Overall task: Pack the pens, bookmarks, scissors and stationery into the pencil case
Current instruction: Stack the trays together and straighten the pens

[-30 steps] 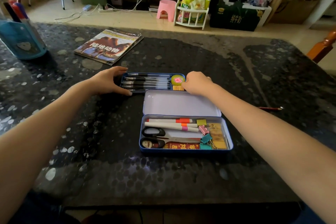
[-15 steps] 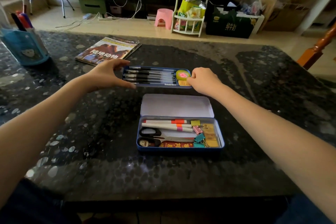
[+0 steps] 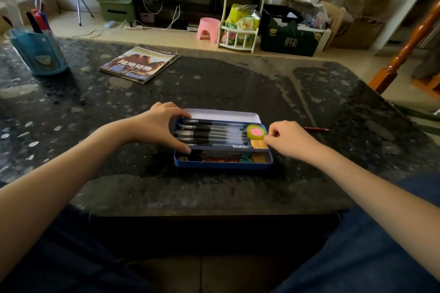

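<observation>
The blue pencil case (image 3: 222, 164) sits on the dark speckled surface (image 3: 214, 188) near its front edge, lid (image 3: 221, 114) open and lying back toward 12 o'clock. Both hands hold an inner tray (image 3: 220, 147) over the case's base, covering most of it; only a front strip of the base shows, with a red-patterned item, a teal clip and something yellow visible there.

The left hand (image 3: 158, 125) grips the tray's left end, thumb at the near corner and fingers curled over the far corner. The right hand (image 3: 289, 139) pinches the tray's right end with curled fingers. Whether the tray is fully seated cannot be told.

In the tray lie several black pens (image 3: 209, 134) side by side, running 9 to 3 o'clock. At their right end sits a yellow-green tape roll (image 3: 256, 131) with a pink centre, and just in front of it small orange blocks (image 3: 259, 144).

A red pencil (image 3: 315, 129) lies on the surface at 3 o'clock of the case, just beyond the right hand. A magazine (image 3: 140, 64) lies well apart at 11 o'clock, and a light-blue pen holder (image 3: 40, 54) with markers stands at the far left, near 10 o'clock. Beyond the surface on the floor are a pink stool (image 3: 208, 30), a white rack (image 3: 239, 28) with snack packets, and a dark green carton (image 3: 290, 39).
</observation>
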